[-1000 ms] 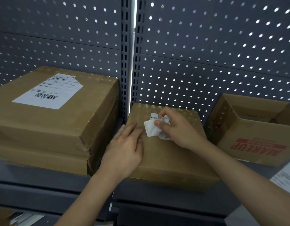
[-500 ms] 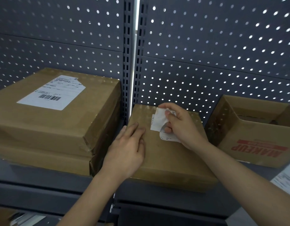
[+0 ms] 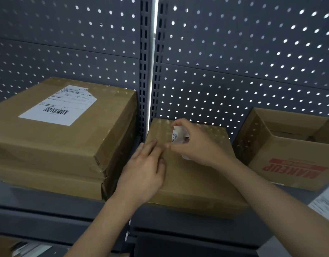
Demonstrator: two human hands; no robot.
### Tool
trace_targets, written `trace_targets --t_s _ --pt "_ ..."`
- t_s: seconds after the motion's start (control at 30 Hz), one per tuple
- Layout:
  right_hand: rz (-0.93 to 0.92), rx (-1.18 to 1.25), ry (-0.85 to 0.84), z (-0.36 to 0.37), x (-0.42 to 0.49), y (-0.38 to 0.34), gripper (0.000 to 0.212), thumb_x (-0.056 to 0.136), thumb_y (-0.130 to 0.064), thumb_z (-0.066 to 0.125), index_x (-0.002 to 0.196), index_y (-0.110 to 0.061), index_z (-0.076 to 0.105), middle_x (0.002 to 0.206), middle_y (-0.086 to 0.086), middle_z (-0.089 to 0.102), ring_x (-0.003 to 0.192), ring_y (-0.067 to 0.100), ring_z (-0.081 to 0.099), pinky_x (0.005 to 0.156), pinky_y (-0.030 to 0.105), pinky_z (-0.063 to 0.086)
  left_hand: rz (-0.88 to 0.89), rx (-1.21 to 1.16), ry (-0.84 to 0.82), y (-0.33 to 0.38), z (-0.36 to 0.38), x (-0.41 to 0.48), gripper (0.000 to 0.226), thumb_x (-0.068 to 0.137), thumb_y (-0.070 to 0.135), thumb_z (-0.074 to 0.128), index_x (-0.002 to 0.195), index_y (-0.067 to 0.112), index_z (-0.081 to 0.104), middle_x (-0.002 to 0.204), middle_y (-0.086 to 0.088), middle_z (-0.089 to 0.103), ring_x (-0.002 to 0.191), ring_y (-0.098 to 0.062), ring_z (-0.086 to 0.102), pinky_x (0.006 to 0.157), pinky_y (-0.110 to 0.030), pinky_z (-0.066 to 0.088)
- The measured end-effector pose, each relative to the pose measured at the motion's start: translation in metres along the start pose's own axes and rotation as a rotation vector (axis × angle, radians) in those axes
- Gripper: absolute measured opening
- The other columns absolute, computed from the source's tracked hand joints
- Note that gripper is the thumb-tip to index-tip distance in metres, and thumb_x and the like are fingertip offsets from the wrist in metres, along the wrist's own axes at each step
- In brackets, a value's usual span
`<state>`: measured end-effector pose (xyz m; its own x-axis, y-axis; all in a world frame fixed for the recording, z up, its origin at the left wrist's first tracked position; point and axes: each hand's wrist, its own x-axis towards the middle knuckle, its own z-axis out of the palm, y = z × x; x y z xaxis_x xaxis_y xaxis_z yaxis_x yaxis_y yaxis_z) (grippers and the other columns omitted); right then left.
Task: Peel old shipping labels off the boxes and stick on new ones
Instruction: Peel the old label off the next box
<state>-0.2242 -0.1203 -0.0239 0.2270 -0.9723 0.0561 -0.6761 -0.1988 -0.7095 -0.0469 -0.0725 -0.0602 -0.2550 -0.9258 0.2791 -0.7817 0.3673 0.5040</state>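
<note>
A small brown box (image 3: 195, 180) sits on the shelf in the middle. My left hand (image 3: 143, 169) lies flat on its top near the left edge, fingers straight. My right hand (image 3: 193, 145) holds a crumpled white label (image 3: 176, 136) bunched between its curled fingers and thumb, just above the box top. Most of the label is hidden inside the hand; a white scrap shows below the palm. To the left, a large brown box (image 3: 49, 145) carries a white barcode label (image 3: 58, 105) with a torn top right corner.
An open box printed MAKEUP (image 3: 289, 151) stands at the right. Dark pegboard (image 3: 234, 71) forms the back wall, with a slotted upright (image 3: 150, 62) between the bays. White printed sheets (image 3: 324, 203) lie at the right edge. The shelf's front lip (image 3: 49, 216) runs below.
My right hand has pulled the label off the small box's top and bunched it up in its fingers. My left hand stayed flat on the box.
</note>
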Motion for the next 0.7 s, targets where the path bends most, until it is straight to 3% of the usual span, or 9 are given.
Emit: trace_targets --t_s 0.07,0.1,0.27,0.33,0.4,0.53,0.63,0.7 --pt "-0.045 -0.234 -0.049 0.001 -0.002 0.004 0.067 0.077 -0.055 0.073 0.134 -0.043 0.040 0.129 -0.014 0.046 0.116 0.008 0.046 0.094 0.030 0.041 -0.002 0.006 -0.002 0.000 -0.001 0.000 0.042 0.102 0.032 0.038 0.144 0.030 0.040 0.158 0.007 0.025 0.147 -0.017 0.016 0.107 -0.015 0.000" --pt "-0.070 -0.295 -0.040 0.002 -0.003 0.007 0.066 0.078 -0.056 0.072 0.135 -0.042 0.041 0.128 -0.012 0.045 0.117 0.009 0.042 0.097 0.032 0.038 -0.003 0.009 -0.003 0.000 -0.001 0.000 0.042 0.102 0.032 0.038 0.143 0.030 0.041 0.158 0.008 0.025 0.147 -0.016 0.016 0.107 -0.014 -0.001" --pt "-0.157 -0.352 0.058 0.004 0.002 0.017 0.023 0.093 -0.033 0.063 0.111 -0.020 0.064 0.094 -0.011 0.044 0.087 0.008 0.046 0.076 0.025 0.035 -0.023 0.019 -0.019 0.001 0.000 0.001 0.043 0.102 0.034 0.036 0.146 0.032 0.037 0.158 0.010 0.023 0.147 -0.014 0.015 0.104 -0.013 -0.002" --pt "-0.199 -0.400 0.050 0.006 0.003 0.016 0.008 0.096 -0.024 0.059 0.095 -0.017 0.061 0.089 -0.010 0.040 0.080 0.010 0.048 0.072 0.029 0.040 -0.032 0.020 -0.032 0.001 0.000 0.002 0.044 0.102 0.036 0.036 0.146 0.033 0.036 0.159 0.010 0.023 0.147 -0.015 0.015 0.105 -0.015 0.002" --pt "-0.224 -0.478 0.064 0.011 0.004 0.018 0.012 0.095 -0.013 0.057 0.086 -0.021 0.051 0.089 -0.008 0.036 0.080 0.016 0.051 0.070 0.033 0.046 -0.037 0.019 -0.045 0.000 0.000 0.002 0.044 0.102 0.036 0.036 0.146 0.033 0.036 0.159 0.010 0.023 0.148 -0.015 0.015 0.106 -0.017 0.005" --pt "-0.172 -0.563 0.137 0.011 0.010 0.022 0.022 0.084 0.002 0.058 0.103 -0.009 0.055 0.097 -0.002 0.038 0.090 0.023 0.052 0.071 0.037 0.047 -0.034 0.018 -0.042 0.001 0.000 0.002 0.043 0.102 0.035 0.037 0.145 0.032 0.039 0.158 0.009 0.025 0.147 -0.014 0.017 0.107 -0.017 0.004" --pt "-0.169 -0.501 0.174 0.007 0.010 0.021 0.016 0.091 0.004 0.052 0.102 -0.007 0.053 0.095 -0.003 0.044 0.087 0.004 0.044 0.064 0.015 0.036 -0.040 0.015 -0.050 0.000 0.001 0.001 0.043 0.102 0.035 0.037 0.144 0.031 0.040 0.158 0.008 0.026 0.147 -0.014 0.018 0.110 -0.018 0.006" --pt "-0.159 -0.447 0.188 0.005 0.010 0.021 0.009 0.095 0.001 0.047 0.099 -0.006 0.051 0.095 0.000 0.056 0.085 0.003 0.048 0.064 0.021 0.042 -0.038 0.022 -0.060 0.000 0.001 0.001 0.043 0.101 0.035 0.037 0.144 0.031 0.040 0.157 0.008 0.026 0.147 -0.014 0.018 0.114 -0.022 0.011"
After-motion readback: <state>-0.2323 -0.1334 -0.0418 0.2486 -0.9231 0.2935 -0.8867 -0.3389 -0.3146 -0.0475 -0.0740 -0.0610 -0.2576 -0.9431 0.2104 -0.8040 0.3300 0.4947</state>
